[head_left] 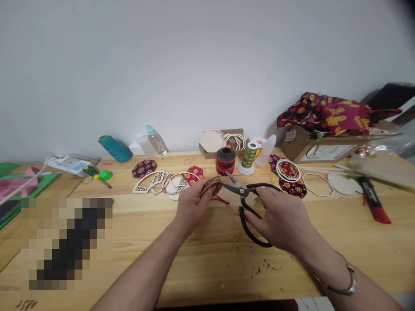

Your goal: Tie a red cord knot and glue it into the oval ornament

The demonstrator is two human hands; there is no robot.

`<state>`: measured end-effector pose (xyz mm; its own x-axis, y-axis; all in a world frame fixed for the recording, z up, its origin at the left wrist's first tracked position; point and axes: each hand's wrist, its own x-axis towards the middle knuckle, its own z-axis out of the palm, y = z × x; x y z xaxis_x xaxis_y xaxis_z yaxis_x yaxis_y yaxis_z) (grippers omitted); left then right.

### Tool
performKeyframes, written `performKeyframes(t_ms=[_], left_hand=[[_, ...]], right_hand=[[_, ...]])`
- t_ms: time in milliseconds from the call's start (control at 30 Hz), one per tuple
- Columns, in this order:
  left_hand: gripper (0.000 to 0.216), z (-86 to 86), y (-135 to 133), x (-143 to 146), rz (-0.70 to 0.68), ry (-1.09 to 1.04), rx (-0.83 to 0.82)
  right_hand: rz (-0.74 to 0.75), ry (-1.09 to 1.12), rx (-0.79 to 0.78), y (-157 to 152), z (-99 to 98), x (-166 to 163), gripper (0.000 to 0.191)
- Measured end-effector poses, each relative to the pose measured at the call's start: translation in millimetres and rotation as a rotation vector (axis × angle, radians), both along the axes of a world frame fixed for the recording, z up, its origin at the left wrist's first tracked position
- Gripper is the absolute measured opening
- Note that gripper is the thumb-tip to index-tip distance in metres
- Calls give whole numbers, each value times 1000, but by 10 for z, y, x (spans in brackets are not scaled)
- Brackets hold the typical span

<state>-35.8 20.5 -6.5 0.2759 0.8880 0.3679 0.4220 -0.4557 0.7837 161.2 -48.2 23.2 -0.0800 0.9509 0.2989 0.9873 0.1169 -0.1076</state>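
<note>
Clasped in my right hand (283, 216), black-handled metal scissors (242, 191) stand with blades spread, one tip near the edge of a small brown-edged piece (210, 185) that my left hand (193, 202) pinches above the pale wooden table (136, 224); I cannot tell whether they touch.

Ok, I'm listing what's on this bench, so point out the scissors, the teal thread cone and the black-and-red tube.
Scissors (242, 191): head view, on the pivot.
Teal thread cone (115, 148): head view, on the middle of the wound thread.
Black-and-red tube (373, 199): head view, on its black part.
</note>
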Motion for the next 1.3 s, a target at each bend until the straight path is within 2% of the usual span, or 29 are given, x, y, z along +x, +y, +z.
performKeyframes(t_ms=[200,333,433,500,567,733,800,867,967,1067,1133,1200,1300], left_hand=[[22,-4,-7,5,4,27,22],[21,19,-33,27,38,48,57],[20,27,-46,37,52,51,73],[21,22,-48,37,65,53,68],[21,10,-47,34,77,59,66],[21,-14,-45,23,71,75,74],[21,-17,-45,19,83,87,91],[21,-18,-45,16,100,103,126],[22,-19,-45,11,120,134,176],[22,-21,-48,8,135,169,198],[23,-21,-50,8,138,177,203],[23,-19,-50,8,135,175,198],[23,-21,-48,6,139,179,191]], right_hand=[[-28,65,-101,-12,30,-50,35],[-19,258,-215,-5,85,-47,33],[50,437,-352,19,100,-27,39],[82,473,-374,30,86,-21,38],[59,370,-272,31,55,-23,34],[44,-114,186,10,-38,-13,35],[56,-174,248,6,-52,-10,37],[46,-96,189,8,-47,-18,35],[12,184,-64,25,-21,-37,31],[72,490,-340,47,-8,-42,32],[122,579,-431,54,-15,-42,34],[90,485,-352,51,-31,-47,34],[26,116,19,38,-64,-54,36]])
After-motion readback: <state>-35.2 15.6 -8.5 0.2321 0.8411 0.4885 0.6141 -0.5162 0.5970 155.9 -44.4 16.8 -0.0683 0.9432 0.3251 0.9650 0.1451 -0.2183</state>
